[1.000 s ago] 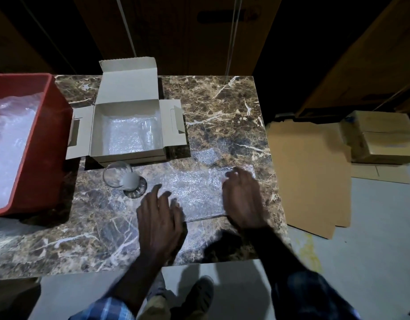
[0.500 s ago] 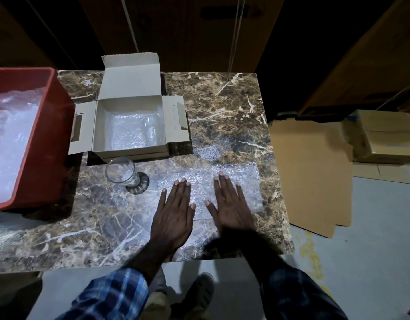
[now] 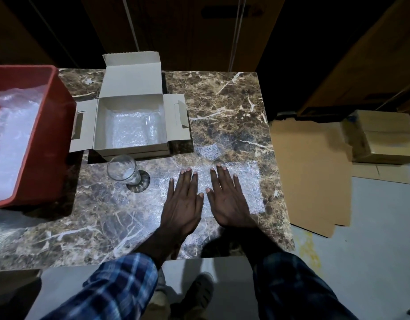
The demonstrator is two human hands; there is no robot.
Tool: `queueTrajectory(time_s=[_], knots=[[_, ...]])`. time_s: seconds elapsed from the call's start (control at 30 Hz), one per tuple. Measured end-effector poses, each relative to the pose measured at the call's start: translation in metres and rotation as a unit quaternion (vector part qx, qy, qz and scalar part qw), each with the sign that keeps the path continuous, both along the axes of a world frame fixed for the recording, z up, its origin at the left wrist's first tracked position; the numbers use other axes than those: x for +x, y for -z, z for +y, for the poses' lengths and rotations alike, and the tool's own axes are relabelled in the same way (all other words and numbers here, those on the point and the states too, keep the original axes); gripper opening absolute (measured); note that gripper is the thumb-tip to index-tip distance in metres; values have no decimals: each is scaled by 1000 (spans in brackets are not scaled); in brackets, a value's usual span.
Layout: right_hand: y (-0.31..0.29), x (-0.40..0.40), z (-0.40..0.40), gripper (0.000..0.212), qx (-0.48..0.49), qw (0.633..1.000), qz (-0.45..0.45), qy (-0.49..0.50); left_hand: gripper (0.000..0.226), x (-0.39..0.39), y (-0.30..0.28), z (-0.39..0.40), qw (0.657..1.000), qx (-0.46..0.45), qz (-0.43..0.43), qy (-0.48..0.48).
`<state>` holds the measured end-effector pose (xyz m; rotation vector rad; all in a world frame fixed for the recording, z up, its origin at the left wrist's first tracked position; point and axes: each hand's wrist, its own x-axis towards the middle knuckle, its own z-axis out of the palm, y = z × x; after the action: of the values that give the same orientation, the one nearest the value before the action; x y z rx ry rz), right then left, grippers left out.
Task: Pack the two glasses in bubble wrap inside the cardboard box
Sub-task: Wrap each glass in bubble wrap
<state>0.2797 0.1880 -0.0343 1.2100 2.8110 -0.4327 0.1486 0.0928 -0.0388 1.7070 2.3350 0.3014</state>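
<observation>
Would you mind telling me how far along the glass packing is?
About halfway. One wrapped glass already seems to lie in the cardboard box. Both the left hand and right hand are pressing a bubble wrap sheet flat. The second glass stands unwrapped beside it, yet to be wrapped and boxed.

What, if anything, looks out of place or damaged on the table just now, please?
Nothing stands out. The glass stands upright beside the open cardboard box, and both hands lie flat on the bubble wrap sheet. Nothing looks spilled or broken.
</observation>
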Motion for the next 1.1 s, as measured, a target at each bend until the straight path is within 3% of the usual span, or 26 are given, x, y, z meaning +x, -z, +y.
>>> queueTrajectory(time_s=[0.1, 0.37, 0.47, 0.6, 0.87, 0.97, 1.1], knots=[[2, 9, 5, 65, 7, 1000, -3, 7, 64, -9, 6, -6, 1000, -2, 21, 9], [-9, 55, 31, 78, -22, 989, -23, 141, 75, -25, 8, -18, 998, -4, 18, -59], [-16, 39, 14, 76, -14, 997, -8, 74, 73, -24, 2, -22, 999, 13, 9, -47], [0, 19, -19, 67, 2, 999, 31, -37, 68, -5, 1, -30, 998, 14, 33, 61], [-3, 63, -2, 74, -2, 998, 6, 63, 78, -24, 4, -43, 999, -5, 35, 19], [-6, 69, -12, 75, 7, 999, 25, 29, 80, -24, 0, -50, 999, -10, 31, 40], [2, 58, -40, 64, 28, 993, 109, -41, 72, 1, -2, -53, 989, 42, 50, 136]])
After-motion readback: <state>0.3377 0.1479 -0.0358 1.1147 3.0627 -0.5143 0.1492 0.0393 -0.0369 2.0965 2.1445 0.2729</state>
